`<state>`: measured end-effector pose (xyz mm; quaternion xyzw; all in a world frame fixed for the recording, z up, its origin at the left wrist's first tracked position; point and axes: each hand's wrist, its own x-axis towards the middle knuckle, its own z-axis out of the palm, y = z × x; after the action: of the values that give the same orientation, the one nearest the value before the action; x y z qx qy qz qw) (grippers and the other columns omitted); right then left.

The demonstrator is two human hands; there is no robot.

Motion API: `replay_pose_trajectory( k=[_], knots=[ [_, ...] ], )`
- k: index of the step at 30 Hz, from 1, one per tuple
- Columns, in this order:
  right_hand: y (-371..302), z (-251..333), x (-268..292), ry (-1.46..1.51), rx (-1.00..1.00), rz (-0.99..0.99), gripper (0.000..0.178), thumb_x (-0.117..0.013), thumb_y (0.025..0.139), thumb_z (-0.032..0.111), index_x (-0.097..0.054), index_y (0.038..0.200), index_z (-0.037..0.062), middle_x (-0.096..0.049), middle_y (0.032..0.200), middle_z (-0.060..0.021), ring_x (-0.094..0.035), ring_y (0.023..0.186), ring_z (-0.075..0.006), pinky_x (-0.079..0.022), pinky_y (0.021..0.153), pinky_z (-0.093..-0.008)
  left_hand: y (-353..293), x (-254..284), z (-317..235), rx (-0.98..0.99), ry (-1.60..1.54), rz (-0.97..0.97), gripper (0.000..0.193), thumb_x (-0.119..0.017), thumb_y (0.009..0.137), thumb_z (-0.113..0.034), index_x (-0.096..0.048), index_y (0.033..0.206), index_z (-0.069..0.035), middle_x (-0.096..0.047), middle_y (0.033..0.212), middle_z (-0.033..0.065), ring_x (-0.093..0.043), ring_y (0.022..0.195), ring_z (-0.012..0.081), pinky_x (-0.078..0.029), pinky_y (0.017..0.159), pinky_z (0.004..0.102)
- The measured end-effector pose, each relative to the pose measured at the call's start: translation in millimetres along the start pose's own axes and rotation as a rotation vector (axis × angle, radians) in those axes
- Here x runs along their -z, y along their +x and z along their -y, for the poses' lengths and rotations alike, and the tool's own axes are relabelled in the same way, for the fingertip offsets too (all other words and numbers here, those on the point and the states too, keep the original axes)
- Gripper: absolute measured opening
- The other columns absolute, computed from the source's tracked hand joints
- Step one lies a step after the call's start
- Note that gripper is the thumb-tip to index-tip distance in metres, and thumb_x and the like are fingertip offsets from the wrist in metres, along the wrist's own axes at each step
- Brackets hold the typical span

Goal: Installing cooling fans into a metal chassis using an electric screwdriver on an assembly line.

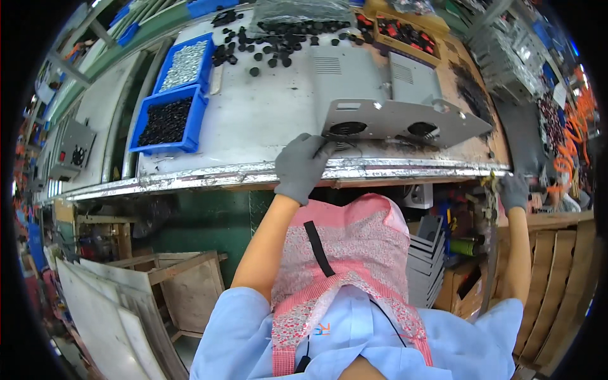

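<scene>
A grey sheet-metal panel [405,117] with two round black fans stands tilted near the front edge of the workbench. Vented grey housings [345,69] reach back behind it. My left hand [299,166], in a grey glove, is closed at the panel's lower left corner, with its fingers curled against the metal. Thin black wires [345,147] lie just right of those fingertips. Off past the bench's right corner is my right hand [514,191], also gloved. It is beside an upright metal post, and its fingers are too small and dark to read.
Two blue bins [201,117] sit at left, holding black and silvery small parts. Loose black caps [272,54] are scattered at the back, near a carton [408,41] of red-and-black switches. Wooden boards [190,291] lean below left; grey metal parts [425,259] are stacked beneath the bench.
</scene>
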<state>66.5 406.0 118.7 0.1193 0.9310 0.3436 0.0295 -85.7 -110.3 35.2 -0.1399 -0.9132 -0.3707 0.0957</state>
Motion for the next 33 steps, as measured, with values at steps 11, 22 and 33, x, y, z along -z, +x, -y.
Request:
replay_pose_trajectory(
  k=[11,22,33],
  knots=[
    [42.2,0.0,1.4,-0.114,-0.015,0.685,0.056,-0.064,0.070,0.043,-0.060,0.113,0.0067,-0.061,0.114,-0.0216,-0.060,0.107,-0.0296,-0.049,0.089,-0.0395,3.2,92.1,73.7,-0.010,0.182,-0.469,0.020,-0.069,0.081,-0.021,-0.067,0.100,-0.016,-0.062,0.087,0.0075,-0.061,0.081,0.0271,-0.050,0.069,0.0380],
    [25.9,-28.6,-8.5,0.229,-0.024,0.675,0.051,-0.073,0.064,0.023,-0.057,0.110,0.0067,-0.066,0.104,-0.0190,-0.063,0.097,-0.0349,-0.050,0.087,-0.0402,88.8,210.7,145.1,0.601,0.818,0.108,0.053,-0.048,0.087,-0.061,-0.055,0.128,-0.029,-0.061,0.117,0.0169,-0.060,0.109,0.0333,-0.049,0.089,0.0473],
    [-64.3,43.0,140.4,0.923,0.213,0.483,0.076,-0.075,0.064,0.016,-0.049,0.134,0.0109,-0.062,0.113,-0.0201,-0.061,0.101,-0.0369,-0.050,0.086,-0.0392,84.9,199.5,144.4,0.504,0.708,0.300,0.055,-0.035,0.094,-0.058,-0.049,0.128,-0.017,-0.064,0.114,0.0170,-0.061,0.108,0.0349,-0.046,0.091,0.0472]
  ],
)
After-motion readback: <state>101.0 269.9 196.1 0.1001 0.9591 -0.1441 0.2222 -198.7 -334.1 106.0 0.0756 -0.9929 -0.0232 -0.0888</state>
